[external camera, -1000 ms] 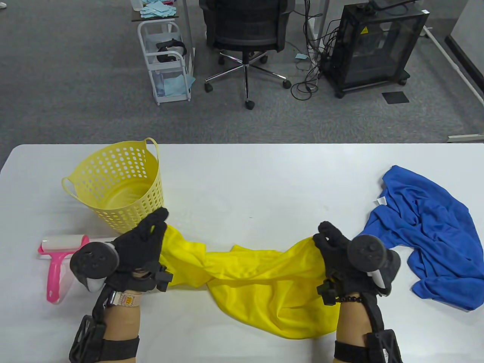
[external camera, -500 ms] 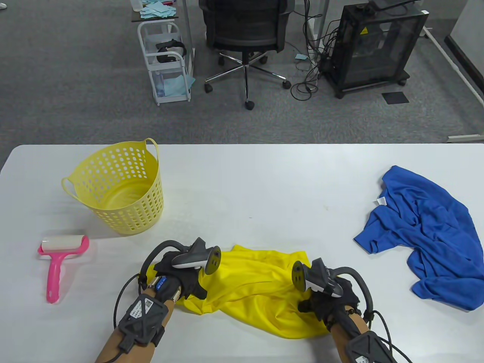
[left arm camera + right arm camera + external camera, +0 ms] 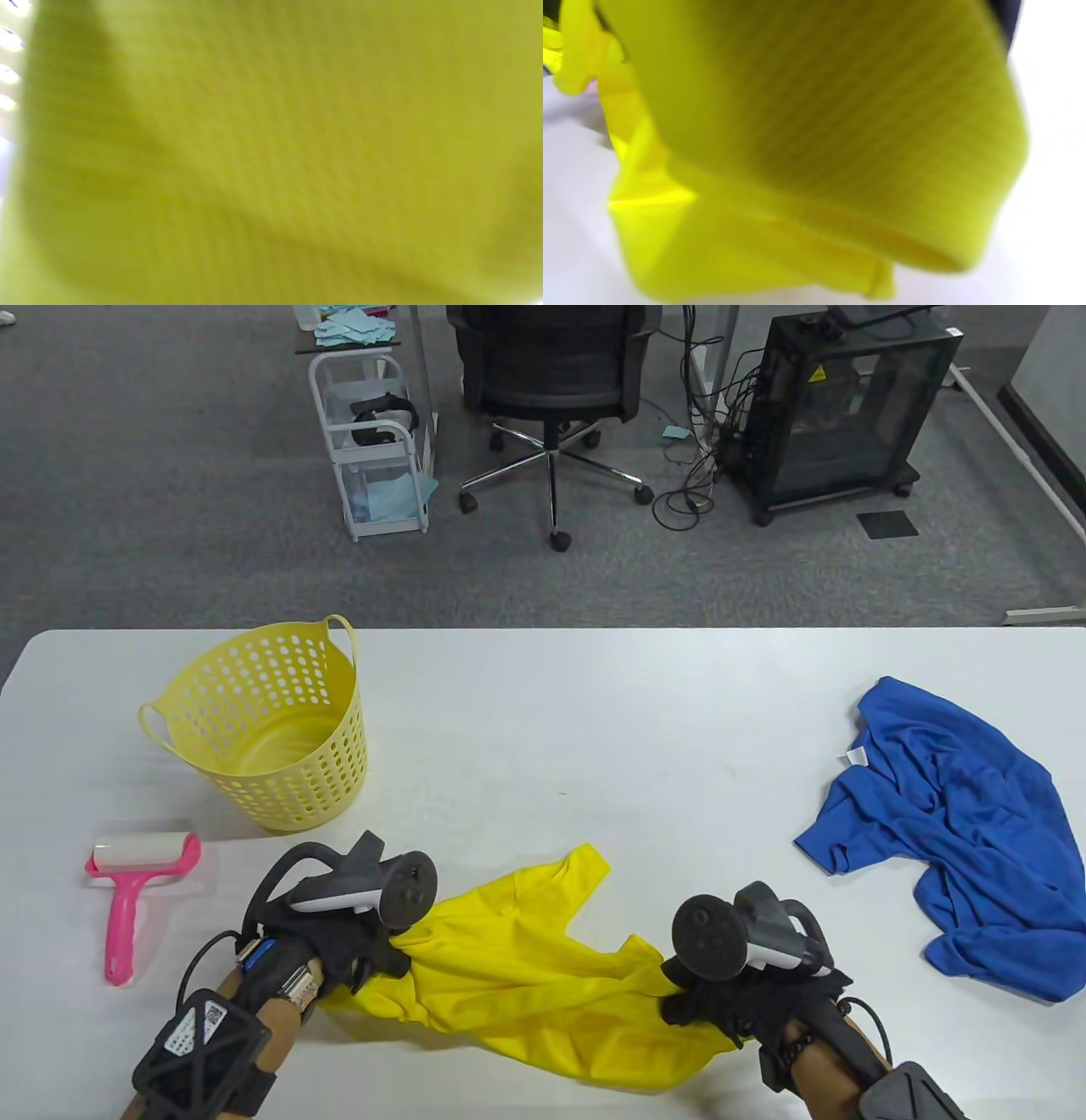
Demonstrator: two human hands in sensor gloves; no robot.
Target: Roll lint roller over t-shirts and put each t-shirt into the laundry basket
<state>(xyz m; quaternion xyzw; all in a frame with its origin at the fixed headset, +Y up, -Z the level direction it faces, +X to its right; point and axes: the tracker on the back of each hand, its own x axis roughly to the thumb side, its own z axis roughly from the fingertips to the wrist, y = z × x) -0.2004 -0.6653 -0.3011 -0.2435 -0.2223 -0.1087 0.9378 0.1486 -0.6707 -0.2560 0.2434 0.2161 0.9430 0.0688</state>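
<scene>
A yellow t-shirt (image 3: 526, 976) lies crumpled near the table's front edge, between both hands. My left hand (image 3: 373, 954) grips its left end and my right hand (image 3: 691, 1005) grips its right end. Both wrist views are filled with blurred yellow t-shirt fabric (image 3: 275, 161) (image 3: 806, 127); no fingers show there. A blue t-shirt (image 3: 950, 831) lies bunched at the right of the table. The yellow perforated laundry basket (image 3: 263, 721) stands at the left with nothing inside. A pink lint roller (image 3: 136, 891) lies left of my left hand.
The white table (image 3: 594, 712) spans the view. On the grey carpet beyond it stand a black office chair (image 3: 551, 381), a white trolley (image 3: 377, 441) and a black cabinet on wheels (image 3: 840, 407) with cables.
Both hands pulled the yellow t-shirt back towards the front edge, bunched it, then spread apart again. A sleeve now sticks out towards the table's middle.
</scene>
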